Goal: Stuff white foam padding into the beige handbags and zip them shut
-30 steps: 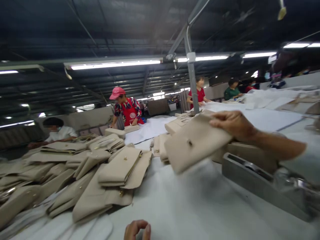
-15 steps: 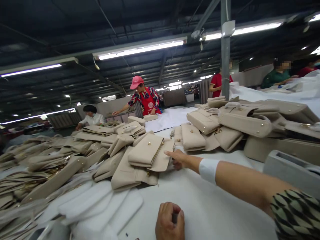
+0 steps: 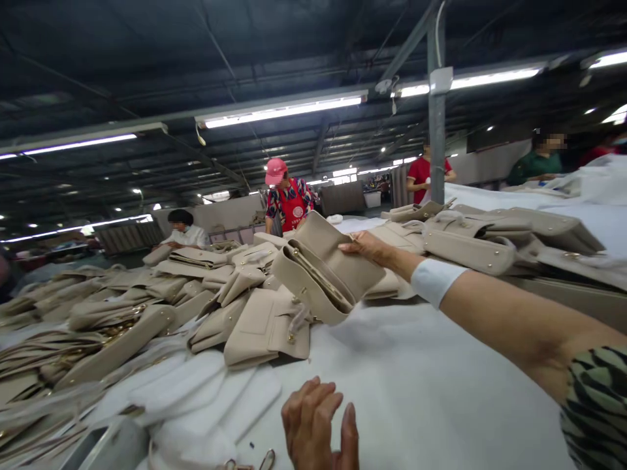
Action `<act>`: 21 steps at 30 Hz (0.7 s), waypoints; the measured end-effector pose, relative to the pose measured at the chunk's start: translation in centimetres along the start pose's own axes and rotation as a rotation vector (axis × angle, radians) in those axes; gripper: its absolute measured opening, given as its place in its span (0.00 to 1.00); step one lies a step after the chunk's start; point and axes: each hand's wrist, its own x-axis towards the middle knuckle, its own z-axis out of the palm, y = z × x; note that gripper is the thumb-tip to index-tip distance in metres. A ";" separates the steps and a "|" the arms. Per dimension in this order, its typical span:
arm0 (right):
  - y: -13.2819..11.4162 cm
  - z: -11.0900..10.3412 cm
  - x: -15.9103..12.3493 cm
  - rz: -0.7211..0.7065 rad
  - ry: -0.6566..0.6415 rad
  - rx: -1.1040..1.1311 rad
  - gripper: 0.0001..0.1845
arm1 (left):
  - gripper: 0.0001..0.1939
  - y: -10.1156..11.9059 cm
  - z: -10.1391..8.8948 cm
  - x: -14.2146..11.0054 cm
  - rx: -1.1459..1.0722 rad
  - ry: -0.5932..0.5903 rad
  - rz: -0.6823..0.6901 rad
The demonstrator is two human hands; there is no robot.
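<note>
One beige, flapped, leather-look handbag (image 3: 337,261) sits tilted directly left of the bare right hand (image 3: 367,247), which pinches its edge, and beyond the bare left hand (image 3: 316,424), whose fingers are loosely spread.

Right hand (image 3: 367,248) stretches out across the desk (image 3: 416,378), on the right side of a held bag (image 3: 337,258), and that one sits between two piles! Left of it, the left heap (image 3: 191,271) sprawls to the edge of view; right of it, the right heap (image 3: 467,248), bags upon bags. Just nearer and to the left, a lower bag (image 3: 259,326) lies at the left heap's corner. Closer in, padding sheets (image 3: 196,391) overlap on the desk; to their right, the left hand (image 3: 318,424), a clip (image 3: 268,459) just left of it. Beyond, one co-worker (image 3: 294,205) behind the left heap, another co-worker (image 3: 191,235) farther left, and a post (image 3: 437,137) behind the right heap.
</note>
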 end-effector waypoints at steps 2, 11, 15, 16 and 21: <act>-3.7 -2.3 -2.2 -0.001 -0.196 -0.148 0.18 | 0.14 0.7 -1.5 0.6 0.016 0.128 0.105; -0.6 -1.1 -11.0 -0.007 -1.084 -0.540 0.20 | 0.07 3.9 -5.5 2.8 -0.265 -0.039 0.144; 2.9 -2.0 -15.9 0.144 -0.963 -0.562 0.19 | 0.06 4.3 -4.8 2.4 -0.378 -0.433 0.021; 2.9 -2.5 -16.8 0.160 -0.933 -0.551 0.19 | 0.06 4.4 -4.9 2.5 -0.397 -0.480 0.022; -1.1 -3.4 -18.1 -0.004 -0.940 -0.593 0.21 | 0.02 4.8 -6.8 3.7 -0.465 -0.533 0.063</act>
